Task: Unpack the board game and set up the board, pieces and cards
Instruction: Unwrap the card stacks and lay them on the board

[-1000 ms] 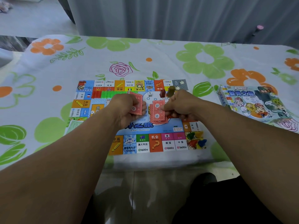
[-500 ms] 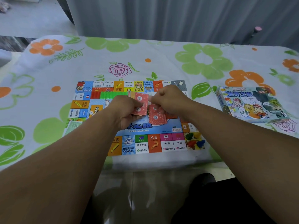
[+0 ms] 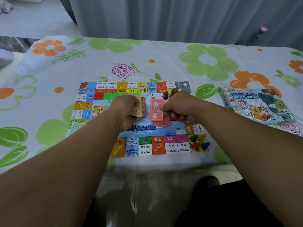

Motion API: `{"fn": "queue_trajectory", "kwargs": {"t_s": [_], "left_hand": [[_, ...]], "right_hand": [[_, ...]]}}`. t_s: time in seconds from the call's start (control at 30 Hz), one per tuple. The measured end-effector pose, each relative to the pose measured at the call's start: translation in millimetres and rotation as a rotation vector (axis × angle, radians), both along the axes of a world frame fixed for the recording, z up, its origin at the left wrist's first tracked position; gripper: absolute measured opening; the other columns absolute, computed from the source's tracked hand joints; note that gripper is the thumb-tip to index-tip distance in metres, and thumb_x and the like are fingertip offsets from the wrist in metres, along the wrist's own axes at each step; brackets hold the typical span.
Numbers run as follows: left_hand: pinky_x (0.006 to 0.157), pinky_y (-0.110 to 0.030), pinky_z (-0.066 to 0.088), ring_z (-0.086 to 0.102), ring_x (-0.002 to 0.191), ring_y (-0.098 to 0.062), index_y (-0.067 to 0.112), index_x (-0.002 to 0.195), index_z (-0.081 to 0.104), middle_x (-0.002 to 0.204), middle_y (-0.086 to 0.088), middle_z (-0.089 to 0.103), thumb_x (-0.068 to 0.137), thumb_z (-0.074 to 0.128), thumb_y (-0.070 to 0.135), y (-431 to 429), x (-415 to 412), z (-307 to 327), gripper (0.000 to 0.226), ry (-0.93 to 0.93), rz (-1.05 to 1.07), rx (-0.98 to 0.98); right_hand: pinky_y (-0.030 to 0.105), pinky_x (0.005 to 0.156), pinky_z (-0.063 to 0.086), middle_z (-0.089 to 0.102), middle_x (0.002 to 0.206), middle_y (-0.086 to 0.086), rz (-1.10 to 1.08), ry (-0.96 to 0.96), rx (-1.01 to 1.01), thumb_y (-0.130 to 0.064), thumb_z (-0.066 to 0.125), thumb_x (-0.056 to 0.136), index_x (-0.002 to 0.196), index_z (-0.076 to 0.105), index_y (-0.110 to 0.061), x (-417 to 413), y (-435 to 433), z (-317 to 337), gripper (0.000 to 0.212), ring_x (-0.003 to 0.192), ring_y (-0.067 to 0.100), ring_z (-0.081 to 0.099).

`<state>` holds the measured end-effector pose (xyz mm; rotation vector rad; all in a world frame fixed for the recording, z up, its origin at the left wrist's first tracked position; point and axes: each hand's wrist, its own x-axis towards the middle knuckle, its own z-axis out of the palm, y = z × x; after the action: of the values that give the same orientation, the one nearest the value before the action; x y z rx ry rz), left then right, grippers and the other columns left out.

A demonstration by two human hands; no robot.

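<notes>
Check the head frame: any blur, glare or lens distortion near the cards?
Head view: wide-angle bowing along the far edge of the table. Head view: flat, soft light, no glare on the board. Head view: the red card in the right hand and the orange card in the left hand look slightly smeared.

The table (image 3: 155,167) is covered by a white cloth (image 3: 165,51) printed with big green and orange flowers. A long grey curtain (image 3: 180,17) is hung behind it. A shiny pale floor (image 3: 131,203) is seen below the near edge.
</notes>
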<state>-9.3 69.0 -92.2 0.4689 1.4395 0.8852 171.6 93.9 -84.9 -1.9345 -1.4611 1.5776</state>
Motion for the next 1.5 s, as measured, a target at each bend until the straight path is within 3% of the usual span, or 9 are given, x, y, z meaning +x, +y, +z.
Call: {"fn": "queue_trajectory", "kwargs": {"t_s": [0.23,0.37,0.6,0.7,0.8,1.0,1.1,1.23,1.5], "left_hand": [[0.068,-0.038,0.058,0.068,0.08,-0.026,0.004,0.094,0.053,0.094,-0.018,0.068,0.1,0.034,-0.002,-2,0,4,0.022,-0.034,0.024,-0.025],[0.073,-0.039,0.059,0.07,0.085,-0.027,0.002,0.099,0.052,0.097,-0.019,0.069,0.1,0.036,-0.005,-2,-2,4,0.018,-0.034,0.013,-0.033],[0.079,-0.043,0.061,0.072,0.086,-0.026,-0.002,0.123,0.057,0.107,-0.017,0.071,0.096,0.055,-0.007,-2,-12,-1,0.028,0.032,-0.017,-0.017],[0.073,-0.037,0.06,0.072,0.087,-0.025,0.0,0.12,0.061,0.108,-0.015,0.072,0.094,0.06,-0.004,-4,-20,0,0.027,0.052,-0.043,0.006],[0.077,-0.038,0.059,0.073,0.083,-0.023,0.003,0.109,0.065,0.1,-0.013,0.075,0.094,0.062,-0.001,-6,-29,1,0.016,0.059,-0.042,0.012],[0.053,-0.032,0.059,0.072,0.077,-0.023,0.003,0.122,0.057,0.097,-0.012,0.073,0.099,0.047,0.002,-11,-62,3,0.024,0.07,0.111,-0.014],[0.057,-0.03,0.057,0.064,0.069,-0.021,0.0,0.126,0.055,0.089,-0.013,0.066,0.096,0.041,-0.001,-13,-76,4,0.033,0.087,0.168,-0.001],[0.069,-0.037,0.056,0.065,0.074,-0.024,0.001,0.128,0.053,0.093,-0.016,0.066,0.095,0.037,-0.001,-17,-82,9,0.037,0.071,0.177,-0.01],[0.062,-0.036,0.058,0.066,0.072,-0.024,0.0,0.139,0.047,0.091,-0.017,0.067,0.098,0.031,-0.002,-14,-75,9,0.044,0.045,0.151,-0.017]], "right_hand": [[0.018,0.04,0.03,0.07,0.071,0.011,-0.008,-0.158,-0.008,-0.017,0.076,0.089,0.088,0.07,0.004,4,-1,-4,0.022,0.039,0.01,0.043],[0.016,0.035,0.029,0.053,0.044,0.004,-0.016,-0.214,0.056,-0.02,0.074,0.091,0.075,0.062,-0.002,5,-1,1,0.027,0.027,0.01,0.037],[0.02,0.042,0.035,0.066,0.075,0.009,0.089,0.08,0.117,-0.027,0.07,0.094,0.088,0.065,-0.005,-25,-2,1,0.023,0.049,0.012,0.052],[0.023,0.041,0.036,0.067,0.082,0.011,0.106,0.132,0.113,-0.026,0.07,0.094,0.092,0.063,-0.005,-43,-2,3,0.022,0.05,0.012,0.052],[0.023,0.042,0.036,0.068,0.083,0.013,0.109,0.123,0.131,-0.017,0.071,0.094,0.086,0.065,-0.006,-56,-1,3,0.015,0.05,0.012,0.053],[0.022,0.041,0.035,0.065,0.079,0.012,0.048,0.118,0.064,-0.014,0.07,0.094,0.088,0.067,-0.001,-75,3,1,0.015,0.05,0.013,0.05],[0.02,0.04,0.031,0.064,0.078,0.016,0.122,0.059,0.027,-0.016,0.071,0.093,0.081,0.068,0.002,-82,2,-7,0.022,0.048,0.014,0.045],[0.02,0.039,0.03,0.064,0.065,0.015,0.15,0.009,0.042,-0.016,0.074,0.091,0.089,0.07,0.01,-89,0,-14,0.026,0.035,0.013,0.04],[0.026,0.047,0.038,0.061,0.061,0.013,0.163,-0.092,0.134,-0.022,0.078,0.088,0.071,0.062,0.0,-89,1,-16,0.033,0.043,0.019,0.046]]}}
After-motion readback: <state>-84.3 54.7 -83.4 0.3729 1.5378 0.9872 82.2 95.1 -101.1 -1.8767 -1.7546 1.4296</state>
